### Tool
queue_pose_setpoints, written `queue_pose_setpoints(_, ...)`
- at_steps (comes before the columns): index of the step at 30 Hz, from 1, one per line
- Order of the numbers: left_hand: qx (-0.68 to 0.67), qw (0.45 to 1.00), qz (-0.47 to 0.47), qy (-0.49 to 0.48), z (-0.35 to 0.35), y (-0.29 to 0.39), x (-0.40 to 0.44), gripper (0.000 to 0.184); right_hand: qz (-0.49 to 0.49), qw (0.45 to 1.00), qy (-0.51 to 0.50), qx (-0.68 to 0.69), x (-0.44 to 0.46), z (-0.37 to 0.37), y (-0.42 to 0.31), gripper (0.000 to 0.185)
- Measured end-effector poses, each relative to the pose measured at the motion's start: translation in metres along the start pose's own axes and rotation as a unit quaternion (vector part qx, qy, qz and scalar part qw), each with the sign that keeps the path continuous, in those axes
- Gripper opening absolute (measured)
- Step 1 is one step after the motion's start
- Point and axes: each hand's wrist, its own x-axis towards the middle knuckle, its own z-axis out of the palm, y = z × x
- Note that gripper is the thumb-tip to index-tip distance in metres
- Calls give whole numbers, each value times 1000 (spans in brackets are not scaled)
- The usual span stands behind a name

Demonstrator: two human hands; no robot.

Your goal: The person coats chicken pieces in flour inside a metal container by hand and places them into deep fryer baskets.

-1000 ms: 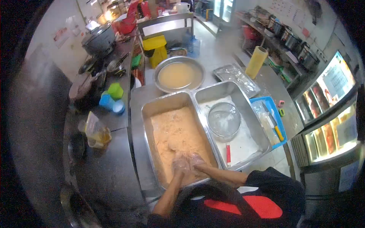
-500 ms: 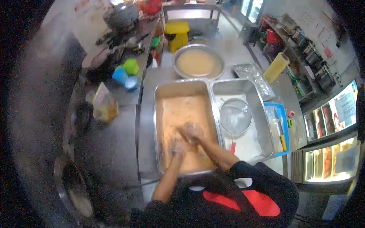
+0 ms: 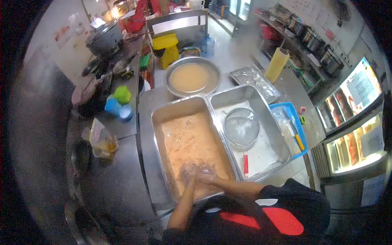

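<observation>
— Saw what at the lower centre of the frame?

— Found the left hand (image 3: 189, 173) and the right hand (image 3: 208, 175) side by side, just about touching, down in orange-tan powder (image 3: 185, 136) inside a deep metal tray (image 3: 179, 109).

— Caught them open or closed?

— Could not tell for either one: saw only blurred fingers, partly hidden in the powder. Could not tell about a grip on any of it, either.

— And found that powder lying where?

— Saw it spread along the tray's bottom, from the middle of the frame to the lower centre, with a darker, rougher patch around the fingers.

— Noticed anything alongside?

— Noticed a second tray (image 3: 234, 96) right beside it, right of centre, with white powder (image 3: 263, 159) on its bottom. Made out a round sieve (image 3: 241, 127) lying in there, red handle (image 3: 246, 165) towards the bottom of the frame.

— Looked higher up?

— Saw a round basin (image 3: 215, 83) of cloudy tan liquid (image 3: 188, 77) at the upper centre, just above both trays, and a yellow roll (image 3: 277, 65) at the upper right.

— Checked the sides too?

— Spotted a blue tray (image 3: 304, 132) at the right, holding a yellow-handled knife (image 3: 299, 143). Saw a plastic bag (image 3: 101, 134) at centre left, below a green container (image 3: 122, 94).
</observation>
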Motion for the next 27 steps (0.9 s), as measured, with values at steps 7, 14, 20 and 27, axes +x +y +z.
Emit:
queue_pose_setpoints(7, 139, 973, 76, -166, -48, 1, 36, 40, 71, 989, 102, 74, -6, -47, -2, 46)
queue_pose_setpoints(14, -164, 971, 17, -171, -41, -8, 44, 51, 77, 993, 12, 86, -27, -15, 13, 42)
queue_pose_setpoints(20, -227, 965, -25, -133, 27, -31, 46, 47, 81, 987, 105, 88, 11, 32, 27, 38)
queue_pose_setpoints(27, -335, 937, 18, 95, -9, -41, 17, 47, -49, 968, 247, 23, 18, -10, 63, 34)
